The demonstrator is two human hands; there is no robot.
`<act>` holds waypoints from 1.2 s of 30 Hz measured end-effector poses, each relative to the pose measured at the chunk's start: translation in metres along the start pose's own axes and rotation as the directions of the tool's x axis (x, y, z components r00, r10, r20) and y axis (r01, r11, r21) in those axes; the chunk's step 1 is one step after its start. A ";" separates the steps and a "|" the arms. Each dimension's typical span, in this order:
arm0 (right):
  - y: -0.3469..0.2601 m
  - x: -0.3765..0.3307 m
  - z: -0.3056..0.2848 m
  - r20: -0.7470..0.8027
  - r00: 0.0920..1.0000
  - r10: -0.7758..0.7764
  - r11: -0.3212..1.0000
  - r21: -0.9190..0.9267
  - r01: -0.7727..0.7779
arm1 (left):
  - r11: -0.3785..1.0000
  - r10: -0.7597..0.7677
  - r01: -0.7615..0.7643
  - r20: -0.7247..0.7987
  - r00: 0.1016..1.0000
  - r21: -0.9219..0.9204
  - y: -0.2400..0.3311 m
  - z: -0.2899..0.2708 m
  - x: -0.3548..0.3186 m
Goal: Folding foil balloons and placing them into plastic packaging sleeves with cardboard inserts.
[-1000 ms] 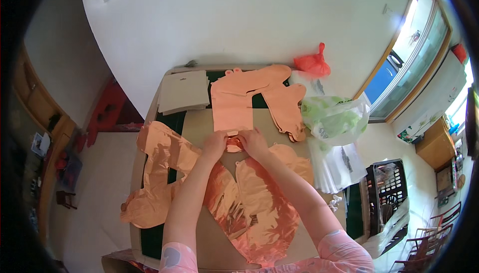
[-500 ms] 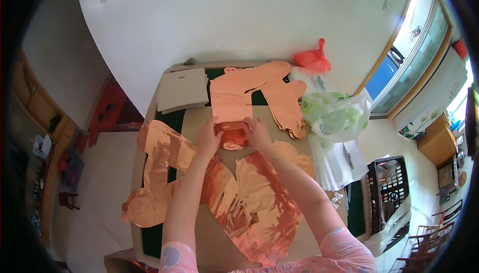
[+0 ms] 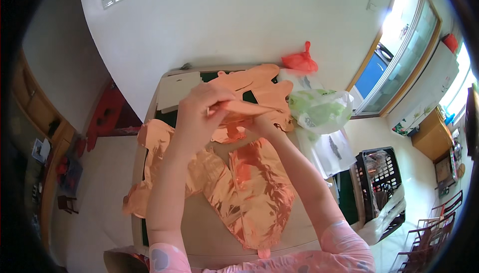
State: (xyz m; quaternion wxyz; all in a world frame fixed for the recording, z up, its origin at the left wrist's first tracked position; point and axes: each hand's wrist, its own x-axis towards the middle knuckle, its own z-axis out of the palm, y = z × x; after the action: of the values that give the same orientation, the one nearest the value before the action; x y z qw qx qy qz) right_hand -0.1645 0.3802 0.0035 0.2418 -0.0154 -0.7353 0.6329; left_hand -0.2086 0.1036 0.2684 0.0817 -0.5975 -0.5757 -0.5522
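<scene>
In the head view, a flat piece of shiny copper-orange foil (image 3: 244,107) is now held up off the table (image 3: 214,233), where half a second ago it was still being pressed down near the far edge. It is pinched at one end by the left hand (image 3: 202,116), fingers curled shut on it, and gripped at the other by the right hand (image 3: 259,123), largely hidden behind it. A large crumpled foil sheet (image 3: 249,193) is left lying below; a green-and-white plastic bag (image 3: 319,111) sits to the right.
</scene>
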 end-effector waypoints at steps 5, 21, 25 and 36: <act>-0.026 -0.012 0.032 0.170 0.980 0.099 0.624 -0.778 0.072 | 0.978 0.053 -0.086 0.173 0.984 0.191 0.051 -0.025 -0.086; -0.060 -0.167 0.025 0.178 0.984 -0.008 0.122 -0.977 0.177 | 0.963 -0.084 -0.013 0.349 0.933 0.267 0.072 0.098 -0.371; -0.067 -0.186 0.028 0.095 0.995 0.013 0.064 -0.994 0.094 | 0.964 -0.101 0.005 0.351 0.931 0.266 0.072 0.098 -0.375; -0.078 -0.210 0.073 -0.059 0.953 0.297 0.121 -0.988 -0.098 | 0.961 -0.086 -0.022 0.371 0.925 0.277 0.075 0.097 -0.374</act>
State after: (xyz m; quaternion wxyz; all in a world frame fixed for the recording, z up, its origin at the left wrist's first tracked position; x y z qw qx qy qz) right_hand 0.0156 0.2285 0.0005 0.0300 -0.2177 -0.9752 0.0272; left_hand 0.0064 -0.0731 -0.0096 0.0420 -0.6662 -0.6615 -0.3417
